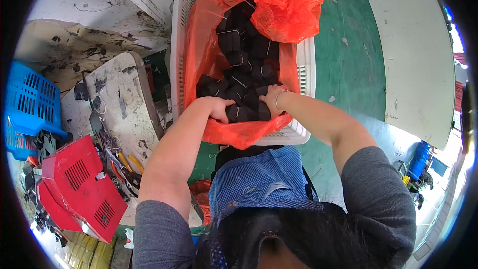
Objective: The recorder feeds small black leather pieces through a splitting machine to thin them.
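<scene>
Both my hands reach into a red plastic bag that holds several black bundles, each apparently bound with a thin pale band. At the bag's near end, my left hand presses against the left side of a black bundle, its thumb on top and the other fingers partly hidden. Opposite it, my right hand curls round a black bundle on the right, with a thin bracelet at the wrist. The bundles' exact kind cannot be made out.
The bag lines a white slotted crate, and its crumpled top lies over the far right. At left are a stained worktable, a red metal housing and a blue plastic basket. A pale tabletop stands right, beyond green floor.
</scene>
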`<state>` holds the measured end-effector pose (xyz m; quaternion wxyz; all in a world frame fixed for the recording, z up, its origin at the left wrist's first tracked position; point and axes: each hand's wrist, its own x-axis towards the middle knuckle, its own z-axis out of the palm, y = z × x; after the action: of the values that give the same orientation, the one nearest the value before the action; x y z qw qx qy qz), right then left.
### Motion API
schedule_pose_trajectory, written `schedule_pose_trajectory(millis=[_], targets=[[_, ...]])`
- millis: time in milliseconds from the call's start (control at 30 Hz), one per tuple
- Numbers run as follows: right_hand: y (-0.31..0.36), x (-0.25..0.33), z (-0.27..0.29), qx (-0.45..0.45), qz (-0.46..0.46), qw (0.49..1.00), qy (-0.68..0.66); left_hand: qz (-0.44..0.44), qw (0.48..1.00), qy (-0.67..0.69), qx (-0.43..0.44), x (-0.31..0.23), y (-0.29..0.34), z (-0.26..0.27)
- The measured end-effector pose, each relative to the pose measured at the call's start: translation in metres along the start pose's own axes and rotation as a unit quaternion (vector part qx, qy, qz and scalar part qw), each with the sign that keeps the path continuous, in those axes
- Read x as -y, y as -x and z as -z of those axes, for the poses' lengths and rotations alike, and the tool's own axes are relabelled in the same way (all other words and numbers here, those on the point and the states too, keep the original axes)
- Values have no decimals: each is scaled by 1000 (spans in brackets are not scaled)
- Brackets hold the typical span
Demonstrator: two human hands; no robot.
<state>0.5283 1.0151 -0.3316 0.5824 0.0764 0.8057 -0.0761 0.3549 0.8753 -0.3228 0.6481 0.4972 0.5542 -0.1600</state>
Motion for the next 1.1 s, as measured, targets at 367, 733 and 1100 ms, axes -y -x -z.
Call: schedule_pose_trajectory(millis=[367, 733, 1100], targets=[[-22, 16, 8, 51, -59, 996, 31, 134, 974, 163, 78, 17, -80, -18], [43, -1, 10, -89, -26, 992, -89, 55, 998, 40, -9, 7, -41, -13], [73, 8, 0, -222, 185, 930, -226, 41, 994, 94, -48, 5, 38, 2]])
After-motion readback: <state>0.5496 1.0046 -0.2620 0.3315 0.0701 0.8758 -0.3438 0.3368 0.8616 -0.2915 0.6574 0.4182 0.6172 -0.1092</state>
